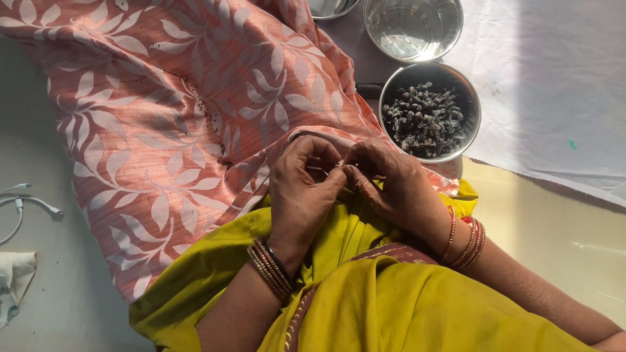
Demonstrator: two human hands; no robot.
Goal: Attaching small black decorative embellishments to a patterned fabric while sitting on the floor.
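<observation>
Two hands meet over a yellow garment (pixel 404 306) on the lap: left hand (pixel 303 192) and right hand (pixel 391 186), bangled wrists, fingers curled and pinched together on the edge of a pink leaf-patterned cloth (pixel 163 111) spread leftward; whether a needle is held cannot be told. Beyond: steel bowl of dark beads (pixel 427 117), then steel bowl of water (pixel 413 27), on white sheet (pixel 548 85). Far left: white cable (pixel 26 202).

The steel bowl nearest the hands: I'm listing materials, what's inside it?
The steel bowl holds a heap of small dark pieces, flecked pale. The heap covers its bottom.
</observation>
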